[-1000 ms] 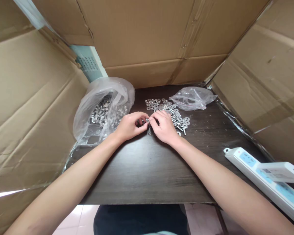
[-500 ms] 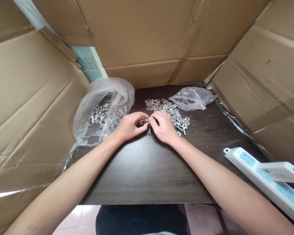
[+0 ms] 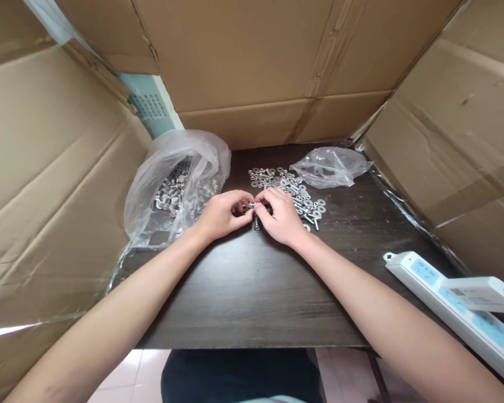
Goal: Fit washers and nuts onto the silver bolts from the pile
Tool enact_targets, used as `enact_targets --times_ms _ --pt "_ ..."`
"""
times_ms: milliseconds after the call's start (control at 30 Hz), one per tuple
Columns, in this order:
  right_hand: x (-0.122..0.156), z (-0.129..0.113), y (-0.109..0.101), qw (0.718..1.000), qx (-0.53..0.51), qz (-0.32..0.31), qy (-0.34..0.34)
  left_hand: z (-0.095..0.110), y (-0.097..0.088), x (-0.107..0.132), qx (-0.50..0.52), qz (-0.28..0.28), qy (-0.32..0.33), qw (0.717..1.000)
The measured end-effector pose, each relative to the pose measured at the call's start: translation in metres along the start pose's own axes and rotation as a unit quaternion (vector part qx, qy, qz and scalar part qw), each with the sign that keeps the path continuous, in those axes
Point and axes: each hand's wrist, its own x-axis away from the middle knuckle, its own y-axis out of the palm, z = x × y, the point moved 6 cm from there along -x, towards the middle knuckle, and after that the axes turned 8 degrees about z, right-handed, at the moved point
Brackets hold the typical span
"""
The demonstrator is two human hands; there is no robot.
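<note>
Between the fingertips of my two hands is a small metal bolt [image 3: 252, 205], lying sideways with what looks like a washer or nut on it. My left hand [image 3: 227, 212] pinches one end with thumb and fingers. My right hand [image 3: 278, 214] grips the other end, its thumb and forefinger pressed together. Just below the fingertips another bolt [image 3: 257, 224] rests on the dark table [image 3: 252, 296]. Beyond and to the right of my right hand spreads a pile of loose bolts, nuts and washers [image 3: 304, 204], partly hidden by that hand.
At the left an open clear plastic bag [image 3: 136, 204] holds many metal fasteners [image 3: 172, 193]. A crumpled plastic bag [image 3: 331, 167] lies at the back right. A white power strip [image 3: 445, 305] with a plug-in adapter sits on the right. Cardboard walls [image 3: 243, 56] enclose the table.
The hands stay in nearly the same place, with only slight finger movement at the bolt. The whole view has shifted a little.
</note>
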Motion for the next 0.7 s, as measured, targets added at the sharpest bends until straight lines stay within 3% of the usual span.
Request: enact_targets --times_ms 700 --pt "0.0003 0.0002 0.0013 1.000 -0.006 0.004 -0.006 0.0015 -0.0002 0.0005 0.004 0.005 -0.003 1.000"
